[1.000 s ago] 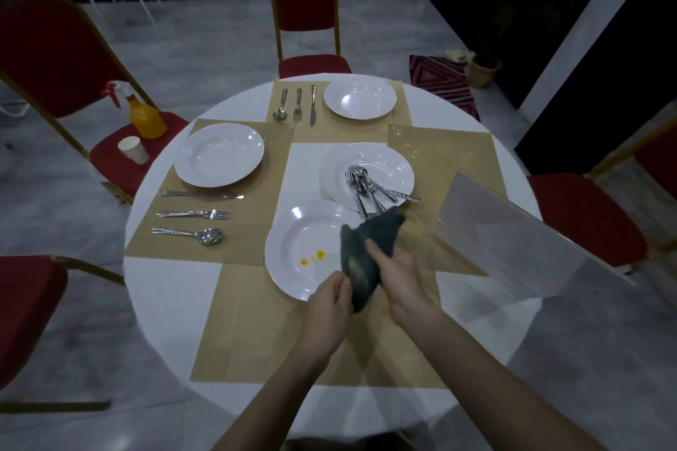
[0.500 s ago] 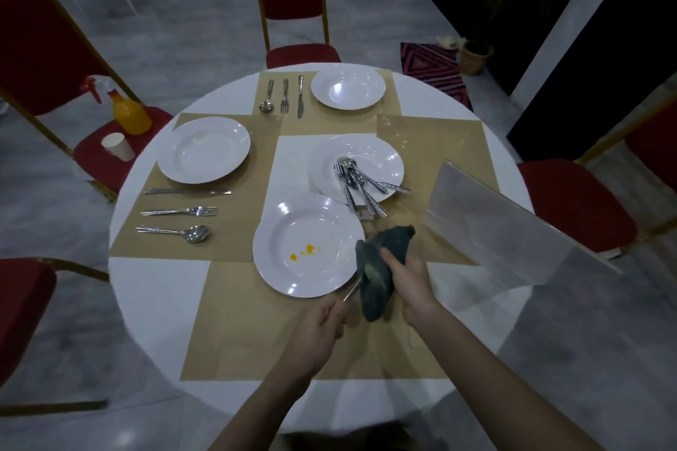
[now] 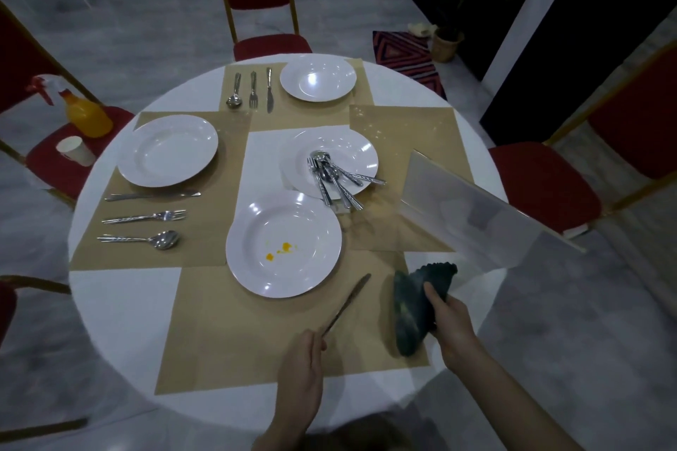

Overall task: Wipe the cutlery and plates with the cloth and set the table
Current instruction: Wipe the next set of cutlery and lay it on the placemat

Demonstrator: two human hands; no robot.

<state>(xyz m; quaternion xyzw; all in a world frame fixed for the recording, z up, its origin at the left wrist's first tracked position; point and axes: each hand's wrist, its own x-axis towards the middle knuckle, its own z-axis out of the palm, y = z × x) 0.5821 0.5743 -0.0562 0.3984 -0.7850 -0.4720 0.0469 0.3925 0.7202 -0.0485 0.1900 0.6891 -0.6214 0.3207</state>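
Left hand pinching knife; right hand clutching cloth; stained plate at twelve; cutlery piled in farther plate.

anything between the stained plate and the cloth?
Head view: only the knife blade, held by the left hand, between stained plate and cloth; otherwise bare placemat.

Silver knife angled beside the yellow-spotted white plate; crumpled dark cloth right.

Dim, bluish overhead light glares on white plates; wide-angle edges bend.
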